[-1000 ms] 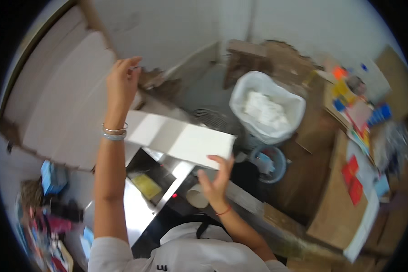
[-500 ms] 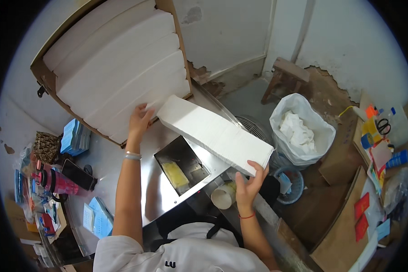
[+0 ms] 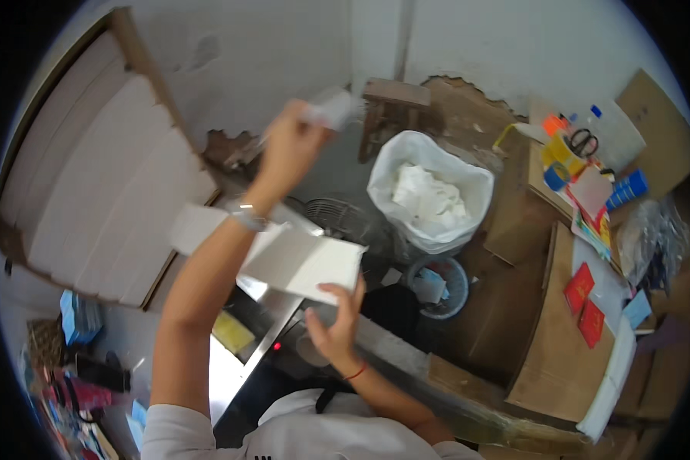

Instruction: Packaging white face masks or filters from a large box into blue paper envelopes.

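Note:
My left hand (image 3: 290,153) is raised ahead of me, its fingers closed on a small white piece (image 3: 334,110), blurred, perhaps crumpled paper. Lower down, a long white paper-like block (image 3: 310,264) lies slantwise over the metal worktop (image 3: 226,376). My left forearm crosses above it and hides its middle. At the block's near right end, my right hand (image 3: 336,330) grips the edge between thumb and fingers. Beyond its far left end stands an open carton (image 3: 142,46) packed with similar white blocks (image 3: 92,176).
A bin with a white liner (image 3: 468,180) holds crumpled white paper. Beside it stand a small blue basket (image 3: 458,295) and a wooden stool (image 3: 395,92). Scissors (image 3: 583,142), tape and red packets (image 3: 579,287) lie on cardboard at right. A yellow piece (image 3: 232,332) sits in the worktop's opening.
My left hand has left the block's far end and swung up and right with a white piece in it. The view has turned rightward. My right hand stays on the block's near end.

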A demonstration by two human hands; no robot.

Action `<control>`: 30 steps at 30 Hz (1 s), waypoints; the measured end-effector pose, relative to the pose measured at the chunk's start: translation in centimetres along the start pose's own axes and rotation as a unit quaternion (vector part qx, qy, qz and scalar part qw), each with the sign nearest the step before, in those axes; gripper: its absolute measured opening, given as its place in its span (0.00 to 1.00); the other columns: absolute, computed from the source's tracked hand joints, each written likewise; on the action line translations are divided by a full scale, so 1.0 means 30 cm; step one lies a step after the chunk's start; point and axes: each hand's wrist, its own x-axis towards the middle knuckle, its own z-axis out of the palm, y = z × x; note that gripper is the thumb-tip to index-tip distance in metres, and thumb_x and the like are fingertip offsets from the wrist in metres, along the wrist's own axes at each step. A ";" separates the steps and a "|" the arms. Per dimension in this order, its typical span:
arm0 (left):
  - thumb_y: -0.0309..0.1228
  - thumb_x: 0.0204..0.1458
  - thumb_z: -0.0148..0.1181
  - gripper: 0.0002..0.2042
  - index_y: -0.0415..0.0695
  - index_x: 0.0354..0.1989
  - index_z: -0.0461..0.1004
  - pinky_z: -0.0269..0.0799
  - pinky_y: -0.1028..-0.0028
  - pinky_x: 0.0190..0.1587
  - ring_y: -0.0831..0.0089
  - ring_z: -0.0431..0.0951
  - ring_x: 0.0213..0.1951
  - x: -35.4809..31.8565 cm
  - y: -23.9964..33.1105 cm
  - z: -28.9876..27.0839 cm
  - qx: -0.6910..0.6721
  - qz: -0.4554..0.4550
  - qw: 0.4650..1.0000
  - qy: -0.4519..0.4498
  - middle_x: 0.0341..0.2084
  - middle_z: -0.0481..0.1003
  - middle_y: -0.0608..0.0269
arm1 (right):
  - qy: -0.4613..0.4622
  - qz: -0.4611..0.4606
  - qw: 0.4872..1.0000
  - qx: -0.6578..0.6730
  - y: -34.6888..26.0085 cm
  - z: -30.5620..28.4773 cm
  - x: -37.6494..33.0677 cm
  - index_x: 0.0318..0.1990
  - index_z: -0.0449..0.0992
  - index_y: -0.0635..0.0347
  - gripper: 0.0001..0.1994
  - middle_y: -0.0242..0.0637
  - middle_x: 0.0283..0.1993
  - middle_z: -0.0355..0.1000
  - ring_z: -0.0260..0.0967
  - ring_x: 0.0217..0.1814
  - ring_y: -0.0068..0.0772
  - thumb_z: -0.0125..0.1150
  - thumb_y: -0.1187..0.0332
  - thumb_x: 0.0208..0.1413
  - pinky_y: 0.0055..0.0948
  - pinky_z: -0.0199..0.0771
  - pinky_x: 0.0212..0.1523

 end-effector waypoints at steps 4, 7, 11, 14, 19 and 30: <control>0.53 0.52 0.63 0.44 0.32 0.67 0.54 0.58 0.50 0.64 0.38 0.58 0.66 -0.085 -0.087 0.469 0.189 0.045 0.953 -0.234 0.64 0.57 0.29 | -0.033 -0.008 0.999 0.030 -0.059 0.075 0.005 0.51 0.71 0.60 0.20 0.69 0.72 0.37 0.43 0.73 0.71 0.63 0.72 0.47 0.52 0.51 0.69; 0.51 0.56 0.60 0.38 0.47 0.71 0.52 0.46 0.40 0.67 0.42 0.50 0.70 -0.116 0.147 0.422 0.096 0.061 0.917 -0.382 0.68 0.53 0.42 | -0.022 0.014 0.999 0.022 -0.014 0.006 0.001 0.52 0.70 0.60 0.20 0.69 0.72 0.36 0.41 0.74 0.71 0.64 0.68 0.50 0.54 0.48 0.69; 0.28 0.46 0.67 0.22 0.49 0.52 0.75 0.59 0.56 0.58 0.56 0.68 0.56 -0.341 0.193 -0.085 0.185 0.183 0.965 -0.022 0.52 0.73 0.57 | 0.000 0.032 0.999 0.015 -0.001 0.008 0.009 0.52 0.70 0.60 0.21 0.66 0.72 0.39 0.41 0.74 0.66 0.65 0.64 0.52 0.56 0.45 0.69; 0.27 0.54 0.60 0.16 0.37 0.50 0.69 0.66 0.66 0.53 0.65 0.73 0.49 -0.574 -0.095 -0.439 0.122 -0.099 0.949 0.275 0.45 0.73 0.54 | 0.008 -0.008 1.000 -0.020 0.021 0.021 0.013 0.53 0.70 0.60 0.20 0.63 0.72 0.41 0.42 0.74 0.64 0.64 0.67 0.52 0.53 0.42 0.70; 0.30 0.58 0.59 0.15 0.36 0.48 0.68 0.72 0.71 0.43 0.71 0.75 0.40 -0.736 -0.412 -0.664 0.078 -0.193 0.925 0.317 0.41 0.73 0.54 | 0.050 -0.038 0.997 -0.034 0.022 0.067 0.032 0.50 0.70 0.63 0.16 0.48 0.60 0.57 0.57 0.63 0.46 0.61 0.73 0.55 0.40 0.52 0.66; 0.35 0.53 0.65 0.26 0.38 0.56 0.63 0.69 0.69 0.52 0.63 0.75 0.49 -0.754 -0.398 -0.543 -0.033 -0.211 0.961 0.176 0.50 0.73 0.47 | 0.088 0.007 0.996 0.025 0.022 -0.004 0.011 0.49 0.71 0.63 0.13 0.38 0.53 0.60 0.61 0.56 0.34 0.59 0.76 0.55 0.32 0.59 0.59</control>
